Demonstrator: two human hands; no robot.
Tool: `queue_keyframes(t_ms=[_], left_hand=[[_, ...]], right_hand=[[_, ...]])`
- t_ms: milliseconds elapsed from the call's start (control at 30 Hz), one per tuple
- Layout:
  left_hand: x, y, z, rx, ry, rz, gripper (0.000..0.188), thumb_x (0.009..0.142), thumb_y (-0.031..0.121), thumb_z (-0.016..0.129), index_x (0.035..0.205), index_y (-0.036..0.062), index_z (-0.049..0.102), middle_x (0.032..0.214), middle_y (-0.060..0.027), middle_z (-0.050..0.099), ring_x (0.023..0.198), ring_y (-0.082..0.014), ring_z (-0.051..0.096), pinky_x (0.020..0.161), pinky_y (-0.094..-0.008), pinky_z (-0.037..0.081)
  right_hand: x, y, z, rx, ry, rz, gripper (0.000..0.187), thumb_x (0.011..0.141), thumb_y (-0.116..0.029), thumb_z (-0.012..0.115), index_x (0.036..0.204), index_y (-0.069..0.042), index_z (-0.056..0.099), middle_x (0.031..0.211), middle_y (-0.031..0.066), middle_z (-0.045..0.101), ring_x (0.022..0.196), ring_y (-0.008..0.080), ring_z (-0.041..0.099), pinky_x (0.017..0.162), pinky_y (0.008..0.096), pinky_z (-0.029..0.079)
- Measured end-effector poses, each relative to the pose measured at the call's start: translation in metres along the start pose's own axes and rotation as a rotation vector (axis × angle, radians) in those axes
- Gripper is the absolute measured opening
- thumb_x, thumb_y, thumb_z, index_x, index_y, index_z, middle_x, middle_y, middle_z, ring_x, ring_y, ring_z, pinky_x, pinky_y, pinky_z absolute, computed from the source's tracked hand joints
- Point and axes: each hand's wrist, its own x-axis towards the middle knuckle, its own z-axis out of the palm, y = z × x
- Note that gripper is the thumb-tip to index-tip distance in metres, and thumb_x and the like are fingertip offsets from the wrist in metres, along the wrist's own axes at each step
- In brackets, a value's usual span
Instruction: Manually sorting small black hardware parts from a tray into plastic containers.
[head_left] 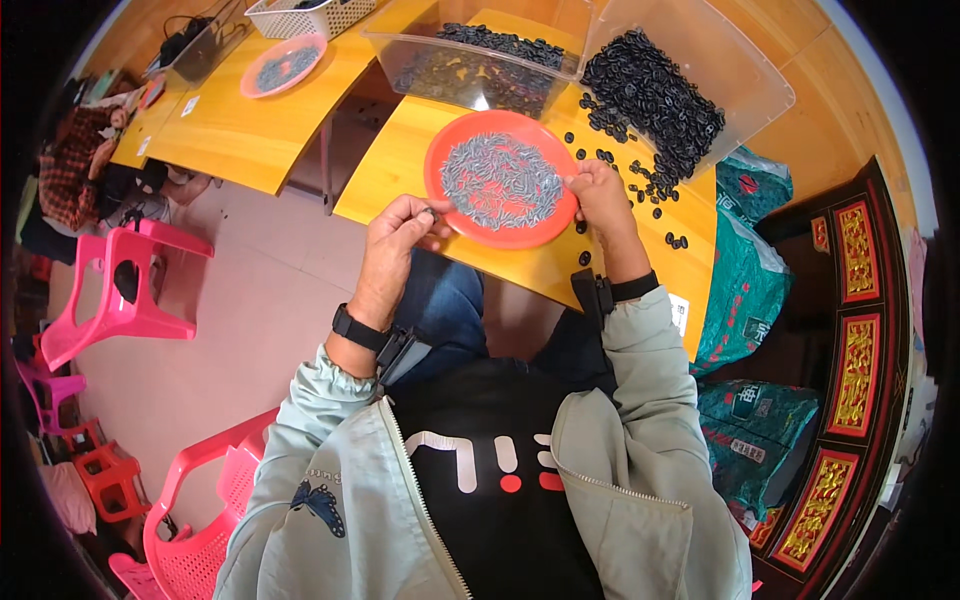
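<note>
A round red plate (436, 180) lies on the yellow table, strewn with small silver pieces that look like screws (505, 165). At its near left rim is my left hand (395, 240), closed, with a small black plastic piece (430, 213) pinched between thumb and fingers. My right hand (605, 200) is at the plate's right rim, its thumb and fingers drawn together; what they hold, if anything, is too small to tell. Loose black oval pieces (655, 185) with holes are scattered beyond and beside my right hand.
A clear bin (755, 95) tipped on its side spills black pieces; another clear bin (410, 55) of them stands beside it. Green bags (745, 300) line the right. A second table (250, 135) holds a pink plate (318, 45). Pink chairs (130, 290) stand left, where a person in plaid (75, 150) sits.
</note>
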Motion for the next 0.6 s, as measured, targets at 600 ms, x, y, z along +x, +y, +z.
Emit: queue_keyframes(t_ms=[600], left_hand=[[-0.0022,0.0055,-0.0047,-0.015,0.171,0.064,0.011,0.088,0.013,0.046,0.084,0.0047,0.053,0.093,-0.0095,0.065,0.071,-0.0111,0.060,0.062,-0.0226,0.043]], right_hand=[[0.0008,0.0023,0.0045,0.023,-0.005,-0.006,0.008,0.084,-0.008,0.057,0.089,-0.002,0.054,0.060,-0.0007,0.054,0.040,0.0064,0.042,0.038,0.0210,0.034]])
